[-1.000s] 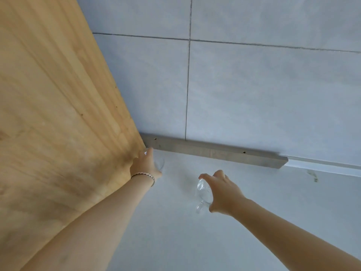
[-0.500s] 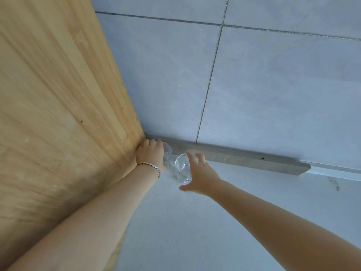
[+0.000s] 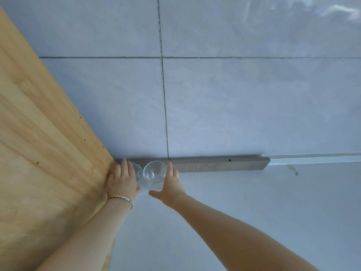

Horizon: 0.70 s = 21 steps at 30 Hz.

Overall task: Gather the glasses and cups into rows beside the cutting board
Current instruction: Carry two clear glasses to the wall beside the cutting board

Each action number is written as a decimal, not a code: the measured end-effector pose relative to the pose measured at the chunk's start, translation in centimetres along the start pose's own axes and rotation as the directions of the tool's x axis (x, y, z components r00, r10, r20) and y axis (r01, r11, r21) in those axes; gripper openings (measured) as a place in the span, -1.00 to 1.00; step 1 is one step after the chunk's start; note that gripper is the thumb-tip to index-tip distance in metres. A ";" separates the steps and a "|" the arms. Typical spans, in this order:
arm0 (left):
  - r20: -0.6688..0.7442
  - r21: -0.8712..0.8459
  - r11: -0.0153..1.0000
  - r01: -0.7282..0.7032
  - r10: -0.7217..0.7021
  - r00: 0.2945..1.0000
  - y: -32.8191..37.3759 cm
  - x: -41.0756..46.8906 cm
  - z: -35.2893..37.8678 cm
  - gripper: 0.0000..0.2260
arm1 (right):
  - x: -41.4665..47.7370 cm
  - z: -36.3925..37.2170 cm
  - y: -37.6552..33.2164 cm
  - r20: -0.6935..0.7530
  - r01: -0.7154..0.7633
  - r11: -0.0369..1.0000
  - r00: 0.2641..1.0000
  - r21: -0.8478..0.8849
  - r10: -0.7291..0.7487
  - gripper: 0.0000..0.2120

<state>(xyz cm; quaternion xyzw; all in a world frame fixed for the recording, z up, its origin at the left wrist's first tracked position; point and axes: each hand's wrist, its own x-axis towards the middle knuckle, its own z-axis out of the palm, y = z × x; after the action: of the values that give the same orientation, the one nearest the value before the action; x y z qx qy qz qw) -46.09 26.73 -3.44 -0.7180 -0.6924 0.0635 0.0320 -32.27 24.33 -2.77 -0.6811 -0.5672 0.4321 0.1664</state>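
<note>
Far-left corner of a white table [image 3: 254, 222], seen from above. A large pale wooden cutting board [image 3: 43, 157] filled the left of the view, its right edge running diagonally toward the corner. Behind the table stood a wall of large grey tiles [image 3: 244, 106] with dark grout lines. A flat grey strip [image 3: 220, 164] lay along the foot of the wall, ending well to the right, and a small dark mark [image 3: 293, 170] showed on the table beyond its end.

Two clear, colourless drinking glasses stood upright and side by side at the far edge of the table, just in front of the strip, apparently touching each other. The left glass [image 3: 138, 172] was just beside the edge of the board and was largely hidden by the hand upon it. The right glass [image 3: 154, 171] showed a round open rim and a bright, reflective base.

The left hand [image 3: 122, 182], with a thin metal bracelet [image 3: 121, 198] at the wrist, lay between board and left glass, its fingers [image 3: 124, 167] pressed together along the glass and the thumb on its near side. The right hand [image 3: 170, 185] clasped the right glass, fingers together against its right wall and the thumb spread wide across the near side.
</note>
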 end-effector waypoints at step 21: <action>0.499 -0.366 0.828 -0.425 0.560 0.662 33.3 -18.0 -4.7 -0.97 | -27.8 -26.5 31.0 0.041 -0.322 0.845 0.926 -0.427 0.374 -0.60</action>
<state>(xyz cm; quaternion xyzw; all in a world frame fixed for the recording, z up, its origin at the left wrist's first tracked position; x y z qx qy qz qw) -13.09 7.62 -2.42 -0.8221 -0.4480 0.2118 -0.2805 8.27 -3.50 1.31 -0.7643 -0.5215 0.3664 -0.0978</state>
